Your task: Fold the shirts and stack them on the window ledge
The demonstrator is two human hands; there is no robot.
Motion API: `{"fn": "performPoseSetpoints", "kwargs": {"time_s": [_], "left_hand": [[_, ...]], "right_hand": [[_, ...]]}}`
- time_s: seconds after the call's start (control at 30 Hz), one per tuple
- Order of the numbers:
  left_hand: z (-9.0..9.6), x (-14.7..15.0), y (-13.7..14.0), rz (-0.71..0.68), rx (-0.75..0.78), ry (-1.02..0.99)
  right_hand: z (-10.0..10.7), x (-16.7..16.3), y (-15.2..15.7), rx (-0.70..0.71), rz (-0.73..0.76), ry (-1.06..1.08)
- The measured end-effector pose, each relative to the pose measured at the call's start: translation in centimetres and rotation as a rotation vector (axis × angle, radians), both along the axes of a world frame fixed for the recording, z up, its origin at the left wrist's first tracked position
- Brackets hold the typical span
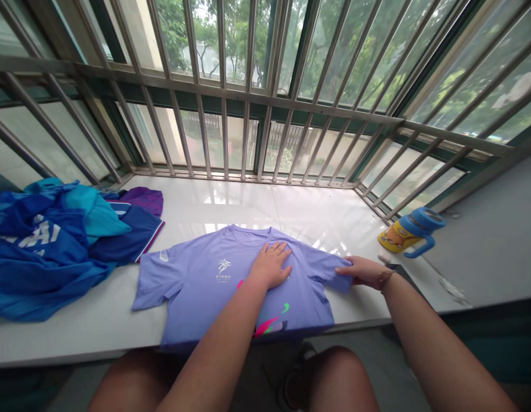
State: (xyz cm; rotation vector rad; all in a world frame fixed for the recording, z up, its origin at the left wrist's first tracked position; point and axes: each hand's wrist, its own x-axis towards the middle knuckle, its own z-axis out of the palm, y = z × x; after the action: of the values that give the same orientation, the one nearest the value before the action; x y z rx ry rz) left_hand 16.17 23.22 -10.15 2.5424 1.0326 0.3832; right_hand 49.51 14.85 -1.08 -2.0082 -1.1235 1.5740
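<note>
Lavender shirt (226,254) is lying right beneath the left hand (272,266), open and palm-down. Right hand (366,270) has got the shirt's sleeve (323,260) pinched.

One left hand (272,266), one right hand (365,271), one lavender T-shirt (197,269)
One heap of clothes (68,240), too bunched to count by piece; one blue-and-yellow bottle (405,233), one white ledge (321,209), two knees (343,372).

A glossy white windowsill (197,201) bears a lavender short-sleeved T-shirt (205,297), spread out and reaching the front edge. A heap of blue garments (55,246) lies at left; at right stand a yellow-and-blue handled bottle (400,234) and, beside it, a partly hidden dark flat object (409,279).
</note>
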Motion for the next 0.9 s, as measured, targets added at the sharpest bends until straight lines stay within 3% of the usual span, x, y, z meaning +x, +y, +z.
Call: {"fn": "performPoseSetpoints", "kwargs": {"time_s": [0.07, 0.17, 0.27, 0.33, 0.4, 0.5, 0.57, 0.63, 0.73, 0.9], "left_hand": [[0.0, 0.1, 0.0, 0.001, -0.004, 0.000], [-0.1, 0.1, -0.1, 0.008, -0.001, -0.005], [-0.3, 0.0, -0.2, 0.057, 0.012, -0.064], [-0.3, -0.1, -0.1, 0.136, 0.021, -0.134], [-0.3, -0.3, 0.0, 0.216, 0.028, -0.183], [-0.1, -0.5, 0.3, 0.282, 0.028, -0.212], [0.0, -0.5, 0.5, 0.319, 0.027, -0.242], [0.1, -0.6, 0.6, 0.357, 0.029, -0.280], [0.1, -0.7, 0.8, 0.402, 0.034, -0.329], [0.1, -0.7, 0.6, 0.367, 0.038, -0.310]], "right_hand": [[-1.0, 0.5, -0.7, 0.044, -0.053, -0.079], [-2.7, -0.1, -1.2, 0.261, -0.227, -0.107], [-3.4, -2.7, -1.7, 0.493, -0.317, -0.166], [-3.0, -5.3, -2.4, 0.653, -0.299, -0.337], [-2.2, -8.4, -3.5, 0.816, -0.170, -0.535], [-1.3, -13.0, -5.5, 0.957, 0.383, -0.746], [-1.1, -15.5, -6.8, 0.928, 0.796, -0.803], [-1.0, -17.1, -8.0, 0.853, 1.009, -0.805], [-0.3, -17.6, -9.1, 0.814, 0.985, -0.745], [0.7, -16.0, -8.5, 0.854, 0.663, -0.803]]}}
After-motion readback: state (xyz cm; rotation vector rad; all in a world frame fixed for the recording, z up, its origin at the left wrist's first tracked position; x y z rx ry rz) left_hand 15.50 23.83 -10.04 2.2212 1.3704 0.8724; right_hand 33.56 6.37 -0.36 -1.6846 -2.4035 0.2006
